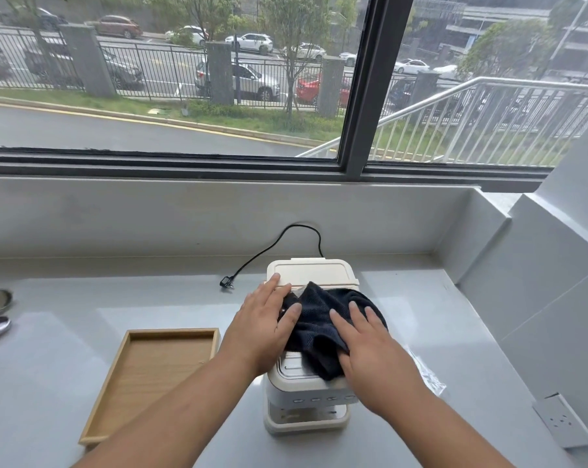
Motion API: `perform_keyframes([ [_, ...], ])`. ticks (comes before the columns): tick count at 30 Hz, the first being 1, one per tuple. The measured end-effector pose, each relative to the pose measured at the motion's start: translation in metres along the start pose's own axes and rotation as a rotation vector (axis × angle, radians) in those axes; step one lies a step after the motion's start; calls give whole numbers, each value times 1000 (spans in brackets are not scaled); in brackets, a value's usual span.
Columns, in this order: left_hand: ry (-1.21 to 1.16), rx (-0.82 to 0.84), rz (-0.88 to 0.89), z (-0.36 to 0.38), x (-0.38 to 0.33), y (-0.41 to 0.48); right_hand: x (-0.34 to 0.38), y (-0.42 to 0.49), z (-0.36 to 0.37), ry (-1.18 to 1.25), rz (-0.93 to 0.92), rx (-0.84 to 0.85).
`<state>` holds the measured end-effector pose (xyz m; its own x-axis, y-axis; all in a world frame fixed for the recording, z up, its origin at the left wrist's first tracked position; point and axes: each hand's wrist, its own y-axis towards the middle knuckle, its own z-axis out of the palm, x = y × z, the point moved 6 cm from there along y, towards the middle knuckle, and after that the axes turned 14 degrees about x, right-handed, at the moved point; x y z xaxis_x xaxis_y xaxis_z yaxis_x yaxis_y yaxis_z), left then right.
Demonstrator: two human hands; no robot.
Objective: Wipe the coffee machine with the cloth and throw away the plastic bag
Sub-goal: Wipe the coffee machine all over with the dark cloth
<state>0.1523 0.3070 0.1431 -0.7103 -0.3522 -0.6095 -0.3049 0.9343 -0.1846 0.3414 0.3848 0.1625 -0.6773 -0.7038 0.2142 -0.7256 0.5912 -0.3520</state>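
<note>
**Now wiping: cloth on top of the machine, bag off to the right**

Seen from the head camera, both hands rest on top of the cream coffee machine (pixel 308 349), which stands on the grey bench (pixel 421 315). The right hand (pixel 370 349) lies flat and open on the dark cloth (pixel 319 329), pressing it down with spread fingers rather than clutching it. The left hand (pixel 265 329) is open too, palm on the machine's left edge, its thumb touching the cloth; it appears to be steadying the body.

The cloth lies directly under the right hand, bunched across the machine's top from the lid hinge toward the front, so any wiping stroke probably runs along that front-to-back line.

The clear plastic bag (pixel 427 373) lies on the bench just beyond the right hand's outer side, its long axis slanting away to the right. The right hand is clearly the nearer one for picking it up.

A wooden tray (pixel 117 383) sits outside the left forearm. No brand, label or writing is readable anywhere.
</note>
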Motion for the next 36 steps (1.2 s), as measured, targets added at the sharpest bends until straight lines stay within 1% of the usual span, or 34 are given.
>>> perform_keyframes([
  [3,18,9,-2,1,-1,0,-1,25,-11,-3,39,-9],
  [6,10,-6,7,0,-2,0,5,47,-18,-71,8,-27],
  [12,8,-204,-9,-6,-1,-10,20,82,-28,-143,-52,-21],
  [16,56,-365,30,-15,-9,-22,39,106,-33,-161,-80,-15],
  [18,106,-470,82,-18,-14,-27,49,116,-33,-163,-100,-2],
  [20,204,-558,187,-18,-22,-30,60,122,-31,-175,-142,6],
  [22,289,-597,279,-17,-27,-31,70,122,-28,-196,-201,23],
  [25,316,-627,308,-17,-28,-32,77,108,-21,-250,-296,69],
  [27,287,-577,251,-16,-23,-32,78,91,-13,-202,-367,96],
  [28,266,-518,223,-16,-21,-31,78,81,-10,-166,-395,97],
  [30,222,-346,185,-15,-17,-25,77,62,-5,-123,-425,97],
  [32,208,-167,192,-13,-16,-18,75,45,-3,-88,-432,89],
  [33,212,-105,206,-11,-17,-16,74,37,-2,-78,-437,82],
  [36,171,23,241,-6,-23,-11,72,16,1,-71,-435,59],
])
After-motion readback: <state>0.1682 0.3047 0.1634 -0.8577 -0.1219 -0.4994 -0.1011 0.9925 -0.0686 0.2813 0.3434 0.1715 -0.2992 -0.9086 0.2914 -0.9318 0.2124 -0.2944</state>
